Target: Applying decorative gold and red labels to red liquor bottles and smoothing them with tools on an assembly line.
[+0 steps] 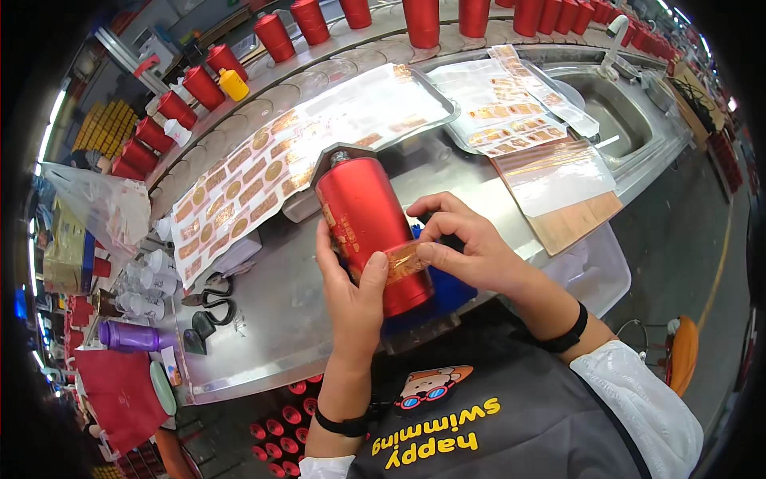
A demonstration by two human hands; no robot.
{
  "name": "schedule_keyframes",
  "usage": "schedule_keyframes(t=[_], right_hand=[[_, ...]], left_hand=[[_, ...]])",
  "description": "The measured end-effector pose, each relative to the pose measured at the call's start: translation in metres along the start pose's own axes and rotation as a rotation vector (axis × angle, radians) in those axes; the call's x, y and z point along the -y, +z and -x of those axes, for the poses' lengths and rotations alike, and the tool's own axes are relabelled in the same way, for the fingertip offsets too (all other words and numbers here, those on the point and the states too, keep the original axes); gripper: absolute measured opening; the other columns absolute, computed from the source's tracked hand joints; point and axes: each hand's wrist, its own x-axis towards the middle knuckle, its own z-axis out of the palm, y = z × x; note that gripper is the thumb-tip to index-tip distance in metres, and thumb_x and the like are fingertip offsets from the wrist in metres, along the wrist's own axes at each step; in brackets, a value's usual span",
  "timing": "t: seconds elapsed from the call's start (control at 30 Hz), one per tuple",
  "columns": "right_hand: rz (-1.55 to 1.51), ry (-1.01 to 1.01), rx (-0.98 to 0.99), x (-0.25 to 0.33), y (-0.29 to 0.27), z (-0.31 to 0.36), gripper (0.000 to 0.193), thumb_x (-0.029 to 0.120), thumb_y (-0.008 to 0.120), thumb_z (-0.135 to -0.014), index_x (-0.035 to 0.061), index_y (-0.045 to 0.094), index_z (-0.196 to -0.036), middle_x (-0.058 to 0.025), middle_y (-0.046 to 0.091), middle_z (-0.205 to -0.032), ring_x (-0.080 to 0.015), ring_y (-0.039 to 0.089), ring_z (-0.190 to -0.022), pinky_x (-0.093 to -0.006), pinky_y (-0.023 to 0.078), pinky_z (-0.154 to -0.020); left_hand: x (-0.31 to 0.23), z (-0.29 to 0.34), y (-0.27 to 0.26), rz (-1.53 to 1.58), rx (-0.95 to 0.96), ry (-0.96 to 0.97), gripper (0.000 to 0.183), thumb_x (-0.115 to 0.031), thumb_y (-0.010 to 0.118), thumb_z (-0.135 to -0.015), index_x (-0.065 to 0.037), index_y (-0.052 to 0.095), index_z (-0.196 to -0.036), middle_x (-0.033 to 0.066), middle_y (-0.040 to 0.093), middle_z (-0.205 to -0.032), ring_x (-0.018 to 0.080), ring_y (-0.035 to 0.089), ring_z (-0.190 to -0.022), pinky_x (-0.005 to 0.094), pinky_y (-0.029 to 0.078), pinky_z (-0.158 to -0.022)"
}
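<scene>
A red metal bottle [365, 206] with gold print on its side lies tilted in front of me, its dark neck pointing away. My left hand [352, 294] wraps round its lower left side, the thumb pressed near a gold decal [408, 262]. That decal is a shiny strip lying across the bottle's lower part. My right hand [471, 247] pinches the decal's right end between thumb and fingertips. Under the bottle's base shows a blue piece [448, 297], partly hidden; a grey angular support [317, 169] is visible behind its neck.
Decal sheets [255, 177] cover a tray at the back left, with more sheets [511, 112] beside the sink [610, 108]. A wooden board [570, 219] lies at right. Scissors [209, 307] rest on the steel table's left. Red bottles [275, 38] line a conveyor behind.
</scene>
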Motion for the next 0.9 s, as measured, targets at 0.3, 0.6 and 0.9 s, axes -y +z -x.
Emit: schedule_keyframes(t=[0.3,0.6,0.9], right_hand=[[-0.093,0.075,0.0,0.008,0.004,-0.007,0.014,0.014,0.065,-0.089,0.0002,0.063,-0.086,-0.0133,0.051,-0.121,-0.0188,0.052,-0.107,-0.0303,0.041,-0.091],[-0.069,0.0,-0.083,-0.003,0.009,-0.005,0.017,0.019,0.07,-0.086,0.0038,0.063,-0.085,-0.0117,0.053,-0.119,-0.0157,0.058,-0.086,-0.0265,0.048,-0.07],[0.123,-0.065,-0.18,-0.015,0.0,0.002,0.013,0.011,0.065,-0.088,0.003,0.063,-0.098,-0.0147,0.056,-0.121,-0.0141,0.06,-0.093,-0.0272,0.049,-0.077]], left_hand=[[0.002,0.002,0.0,-0.044,0.013,0.02,0.086,-0.023,0.067,-0.086,0.004,0.014,-0.149,0.0186,0.038,-0.14,0.0247,0.042,-0.128,0.0375,0.034,-0.108],[0.001,0.002,0.002,-0.025,0.005,0.02,0.086,-0.021,0.066,-0.085,0.004,0.014,-0.149,0.0186,0.036,-0.142,0.0246,0.042,-0.128,0.0373,0.033,-0.109],[-0.001,0.006,0.006,-0.005,-0.04,-0.025,0.09,-0.023,0.068,-0.085,0.005,0.012,-0.149,0.0201,0.034,-0.144,0.0251,0.037,-0.133,0.0386,0.029,-0.111]])
